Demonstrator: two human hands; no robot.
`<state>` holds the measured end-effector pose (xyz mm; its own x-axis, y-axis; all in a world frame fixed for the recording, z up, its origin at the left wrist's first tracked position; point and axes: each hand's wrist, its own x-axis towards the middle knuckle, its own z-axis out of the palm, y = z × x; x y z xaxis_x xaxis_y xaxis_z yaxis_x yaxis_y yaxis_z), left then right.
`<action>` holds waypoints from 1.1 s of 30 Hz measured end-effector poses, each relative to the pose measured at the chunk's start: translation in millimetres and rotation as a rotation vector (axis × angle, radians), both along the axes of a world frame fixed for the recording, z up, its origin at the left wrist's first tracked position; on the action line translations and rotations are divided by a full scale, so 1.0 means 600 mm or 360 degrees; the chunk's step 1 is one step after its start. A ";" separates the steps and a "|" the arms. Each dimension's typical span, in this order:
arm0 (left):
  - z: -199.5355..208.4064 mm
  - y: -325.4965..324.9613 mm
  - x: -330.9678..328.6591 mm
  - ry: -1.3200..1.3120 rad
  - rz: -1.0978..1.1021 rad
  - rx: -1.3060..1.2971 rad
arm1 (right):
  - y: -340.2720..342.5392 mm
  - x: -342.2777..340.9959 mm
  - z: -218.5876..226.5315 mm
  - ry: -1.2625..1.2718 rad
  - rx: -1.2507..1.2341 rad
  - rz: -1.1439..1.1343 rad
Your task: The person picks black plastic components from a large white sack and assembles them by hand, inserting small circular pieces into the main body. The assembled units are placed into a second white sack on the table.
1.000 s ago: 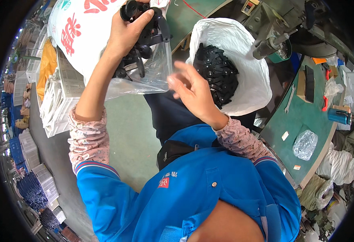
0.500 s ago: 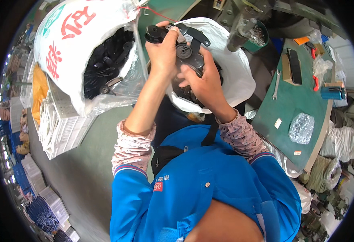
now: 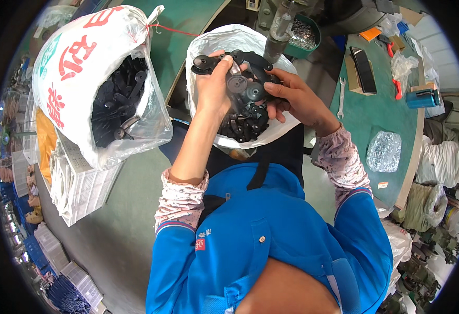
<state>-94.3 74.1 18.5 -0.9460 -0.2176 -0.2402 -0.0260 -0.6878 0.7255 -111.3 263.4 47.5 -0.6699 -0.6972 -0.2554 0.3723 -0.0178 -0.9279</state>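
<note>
The green counter [image 3: 368,114] filled much of the right side, its right edge bending away. To the left, a bulging white sack [image 3: 85,90] had its mouth turned inward, probably so the black pieces inside lay within easy reach. Between sack and counter, an open white bag [image 3: 240,39] stood with its rim spread wide, which would seem to suit catching loose pieces. The hands met over it: the left hand [image 3: 215,88] was closed, its thumb clamped on a bunch, while the right hand [image 3: 301,98] was half curled, thumb and fingers pinching one end. That bunch of black parts [image 3: 254,91] was above the bag's pile, probably steadied from both sides because its pieces splayed. A dark gap before the counter's left edge seemed to leave elbow room. A clear packet [image 3: 384,152] sat toward the lower right corner; a wrench [image 3: 341,98] lay near the left edge.
</note>
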 end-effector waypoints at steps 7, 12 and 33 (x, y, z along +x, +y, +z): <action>-0.021 -0.026 -0.002 -0.0026 0.0170 -0.0115 | 0.023 -0.010 0.002 0.0009 0.0173 -0.0125; -0.027 -0.036 0.017 -0.0043 0.0042 -0.0285 | 0.038 -0.015 0.015 0.0545 0.0359 -0.0327; -0.023 -0.030 0.032 -0.0082 0.0107 0.0078 | 0.021 -0.025 -0.028 0.2476 0.0832 -0.0512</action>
<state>-75.0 56.2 4.8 -0.9157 -0.2668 -0.3003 -0.0154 -0.7237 0.6899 -126.2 276.2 30.9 -0.5803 -0.5502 0.6005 -0.8041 0.5042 -0.3151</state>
